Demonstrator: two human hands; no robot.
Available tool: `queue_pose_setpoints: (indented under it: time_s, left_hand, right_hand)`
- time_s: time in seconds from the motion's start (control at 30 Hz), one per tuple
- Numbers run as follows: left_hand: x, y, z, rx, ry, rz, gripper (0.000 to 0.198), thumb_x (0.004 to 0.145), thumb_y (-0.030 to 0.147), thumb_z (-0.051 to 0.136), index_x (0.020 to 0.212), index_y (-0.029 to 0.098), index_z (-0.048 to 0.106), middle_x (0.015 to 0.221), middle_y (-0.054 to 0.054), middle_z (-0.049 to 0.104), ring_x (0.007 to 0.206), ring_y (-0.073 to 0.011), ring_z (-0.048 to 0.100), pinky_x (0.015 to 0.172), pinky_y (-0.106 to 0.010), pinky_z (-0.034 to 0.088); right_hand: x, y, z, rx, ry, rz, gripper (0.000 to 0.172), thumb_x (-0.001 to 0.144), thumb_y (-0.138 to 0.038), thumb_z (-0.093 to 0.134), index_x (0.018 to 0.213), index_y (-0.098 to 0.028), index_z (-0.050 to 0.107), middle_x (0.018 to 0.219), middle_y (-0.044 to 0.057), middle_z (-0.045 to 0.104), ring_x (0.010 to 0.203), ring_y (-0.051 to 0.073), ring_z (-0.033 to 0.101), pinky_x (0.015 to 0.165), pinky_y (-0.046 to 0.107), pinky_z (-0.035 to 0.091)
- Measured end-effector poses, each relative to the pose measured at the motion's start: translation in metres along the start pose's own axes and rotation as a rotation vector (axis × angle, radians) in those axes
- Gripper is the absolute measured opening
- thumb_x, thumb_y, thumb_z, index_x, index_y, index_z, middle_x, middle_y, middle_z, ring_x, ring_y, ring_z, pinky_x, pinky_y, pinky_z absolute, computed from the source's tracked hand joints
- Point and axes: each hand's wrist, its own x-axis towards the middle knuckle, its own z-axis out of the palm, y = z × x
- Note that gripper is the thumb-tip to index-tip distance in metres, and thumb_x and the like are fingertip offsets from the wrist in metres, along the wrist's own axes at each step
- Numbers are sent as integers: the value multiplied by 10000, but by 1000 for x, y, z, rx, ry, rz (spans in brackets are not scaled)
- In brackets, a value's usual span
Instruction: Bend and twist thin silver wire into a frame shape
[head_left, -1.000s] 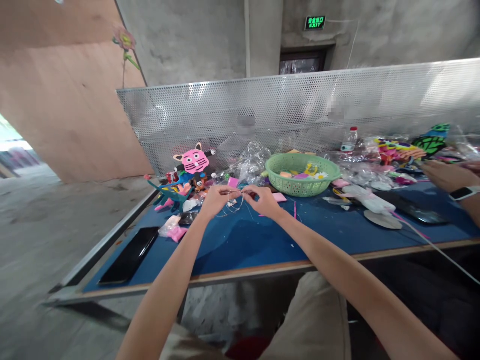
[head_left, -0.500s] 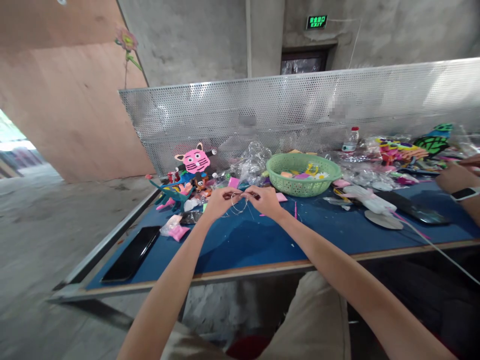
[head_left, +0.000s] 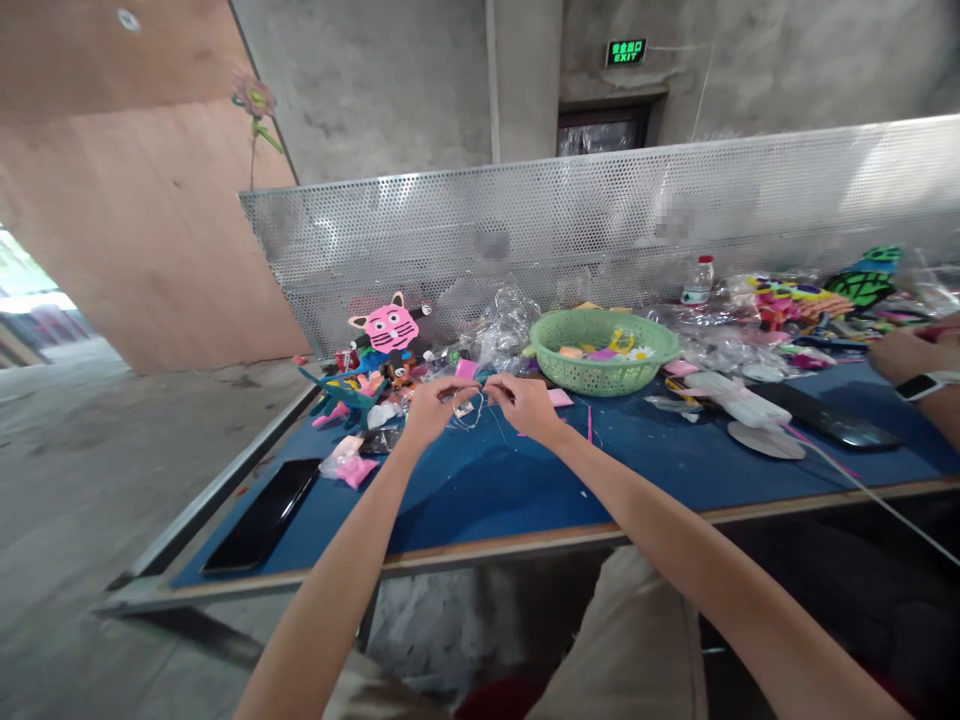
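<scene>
Over the blue tabletop point(head_left: 480, 490), my left hand point(head_left: 437, 410) and my right hand point(head_left: 526, 405) face each other, fingertips almost meeting. Both are closed in a pinch on a thin pale wire point(head_left: 478, 418), which hangs below them in a loose loop; one straight end slants down by the right hand. Whether it is metal wire or stiff cord is hard to tell at this size. Behind the left hand lies a pink block point(head_left: 465, 369). A light pink piece point(head_left: 559, 397) sits just beyond my right hand.
A green basket point(head_left: 604, 386) of coloured pieces stands behind my right hand. A pink cat-faced figure point(head_left: 391, 329) is at back left, a black phone point(head_left: 262, 515) at front left. Plastic bags point(head_left: 504, 325) lie along the perforated metal screen point(head_left: 420, 230). Another person's hand point(head_left: 907, 360) is at far right.
My fingertips have moved slightly apart, and the wire loop below them has become smaller and narrower. The view has tilted up a little.
</scene>
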Motion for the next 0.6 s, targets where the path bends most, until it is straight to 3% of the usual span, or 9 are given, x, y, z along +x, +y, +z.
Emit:
queue_pose_setpoints:
  time_s: [0.6]
  left_hand:
    - [-1,-2,-2,-18,41,29,286,792,436,742,911,179,781,899,-79,765,827,-210,692,757,-290,522]
  right_hand:
    - [-2,-5,4,186,-22,33,208,979,-321,499,963,-217,678,754,11,743,613,161,664,638,259,468]
